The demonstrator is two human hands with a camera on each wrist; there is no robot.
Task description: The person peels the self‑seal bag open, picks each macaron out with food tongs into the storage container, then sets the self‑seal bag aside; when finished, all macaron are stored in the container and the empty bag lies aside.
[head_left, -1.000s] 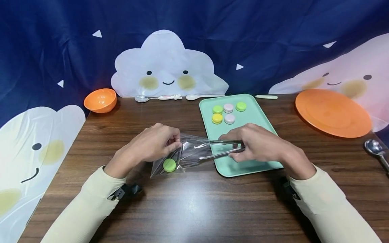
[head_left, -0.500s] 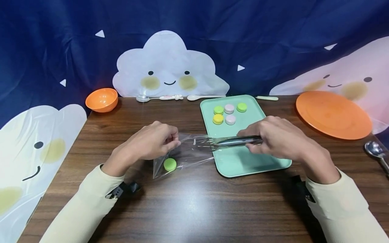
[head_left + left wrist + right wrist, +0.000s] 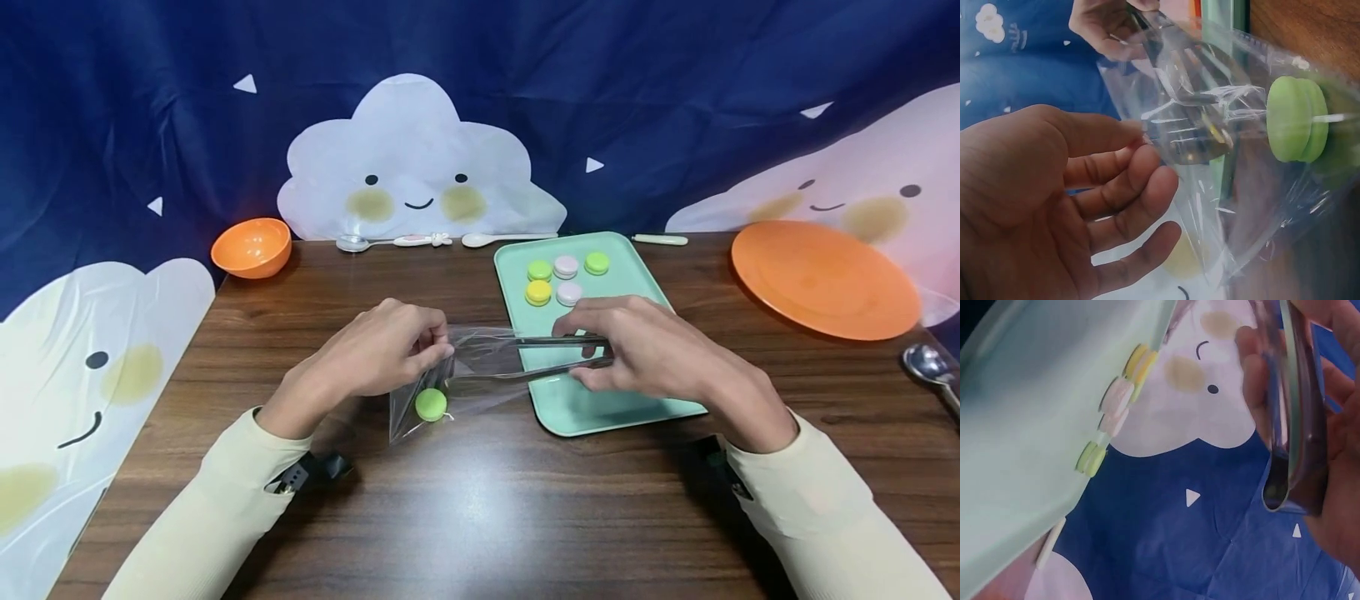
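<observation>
The left hand (image 3: pixel 375 354) pinches the upper edge of a clear plastic bag (image 3: pixel 465 375) between thumb and fingertips, holding its mouth open toward the other hand; the remaining fingers (image 3: pixel 1129 212) lie loosely bent beside the film. The right hand (image 3: pixel 637 346) grips a pair of metal tongs (image 3: pixel 547 357) near their closed end, fingers curled round both arms, and the tips reach into the bag's mouth, slightly apart and holding nothing. A green macaron (image 3: pixel 431 405) lies inside the bag just below the left hand's fingers, at the bag's closed end on the wooden table (image 3: pixel 480 517). Under and beyond the right hand sits a mint green tray (image 3: pixel 600 408), with five macarons (image 3: pixel 562 277) grouped at its far end, well apart from the tongs.
</observation>
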